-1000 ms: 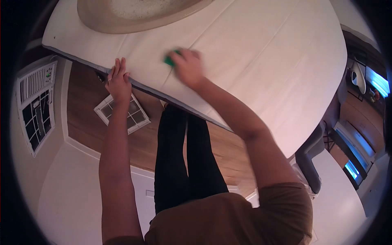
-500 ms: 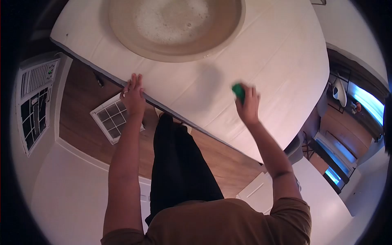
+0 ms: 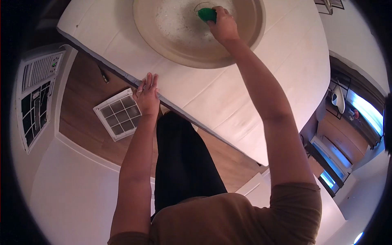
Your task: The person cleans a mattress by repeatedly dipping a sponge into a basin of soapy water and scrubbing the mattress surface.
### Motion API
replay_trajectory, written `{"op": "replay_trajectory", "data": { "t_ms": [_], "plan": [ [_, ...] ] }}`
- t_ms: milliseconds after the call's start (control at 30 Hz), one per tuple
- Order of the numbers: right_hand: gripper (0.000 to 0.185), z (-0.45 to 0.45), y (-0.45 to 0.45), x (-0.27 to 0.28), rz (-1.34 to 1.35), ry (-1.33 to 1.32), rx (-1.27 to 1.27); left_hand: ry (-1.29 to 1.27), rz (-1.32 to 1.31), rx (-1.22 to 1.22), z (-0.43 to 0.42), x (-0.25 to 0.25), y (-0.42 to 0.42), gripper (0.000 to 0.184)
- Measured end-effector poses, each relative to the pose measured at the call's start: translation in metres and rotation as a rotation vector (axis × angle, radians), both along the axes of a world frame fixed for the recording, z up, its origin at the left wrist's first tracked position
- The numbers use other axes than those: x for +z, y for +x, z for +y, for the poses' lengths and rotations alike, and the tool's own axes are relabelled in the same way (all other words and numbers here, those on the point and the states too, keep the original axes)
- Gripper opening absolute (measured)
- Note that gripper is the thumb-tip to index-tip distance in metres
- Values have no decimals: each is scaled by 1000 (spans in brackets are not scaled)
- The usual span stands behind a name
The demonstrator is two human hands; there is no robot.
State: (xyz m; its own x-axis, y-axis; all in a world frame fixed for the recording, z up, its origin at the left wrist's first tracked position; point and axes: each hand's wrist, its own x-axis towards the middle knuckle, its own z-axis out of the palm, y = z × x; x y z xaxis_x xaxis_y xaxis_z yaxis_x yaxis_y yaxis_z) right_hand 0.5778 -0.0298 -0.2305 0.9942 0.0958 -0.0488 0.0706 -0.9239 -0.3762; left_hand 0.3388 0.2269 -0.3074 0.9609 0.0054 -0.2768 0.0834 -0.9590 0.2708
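Note:
My right hand [image 3: 225, 25] grips a green sponge [image 3: 207, 15] over a large beige basin [image 3: 200, 60] that holds sudsy water. The basin stands on a pale surface [image 3: 294, 65] with faint seam lines and a grey edge. My left hand [image 3: 148, 94] rests on the near edge of that surface, fingers stretched out, with a ring on one finger. Nothing is held in it.
Below the edge, a white gridded panel [image 3: 119, 114] lies on the wooden floor [image 3: 81, 102], with a small dark object [image 3: 104, 76] nearby. At the left is a wall air-conditioning unit [image 3: 38, 100]. A white iron-like object [image 3: 338, 99] sits at the right.
My right hand has moved with the green sponge from the pale surface to above the basin's water. More of the basin shows now. My left hand stays at the edge.

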Motion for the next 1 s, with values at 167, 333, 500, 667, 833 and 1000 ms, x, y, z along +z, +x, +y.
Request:
{"op": "replay_trajectory", "data": {
  "t_ms": [167, 333, 500, 667, 833, 1000],
  "plan": [
    [46, -34, -31, 29, -90, -31, 60, 60, 25, -29, -1, 0, 0, 64],
    [48, -66, -130, 74, -251, 317, -9, 94, -13, -33, 1, -11, 0, 63],
    [56, -140, -333, 37, 134, 247, -208, 103, -74, -10, -3, -17, -3, 60],
    [57, -228, -495, -11, 222, 27, -204, 125, -128, -26, 1, -27, -10, 55],
    [33, -83, -298, -91, -186, 277, 75, -6, -319, -109, 3, -33, -6, 56],
    [24, 18, -209, -87, -363, 394, 31, 118, -221, -97, 6, -19, -5, 59]
  ]
}}
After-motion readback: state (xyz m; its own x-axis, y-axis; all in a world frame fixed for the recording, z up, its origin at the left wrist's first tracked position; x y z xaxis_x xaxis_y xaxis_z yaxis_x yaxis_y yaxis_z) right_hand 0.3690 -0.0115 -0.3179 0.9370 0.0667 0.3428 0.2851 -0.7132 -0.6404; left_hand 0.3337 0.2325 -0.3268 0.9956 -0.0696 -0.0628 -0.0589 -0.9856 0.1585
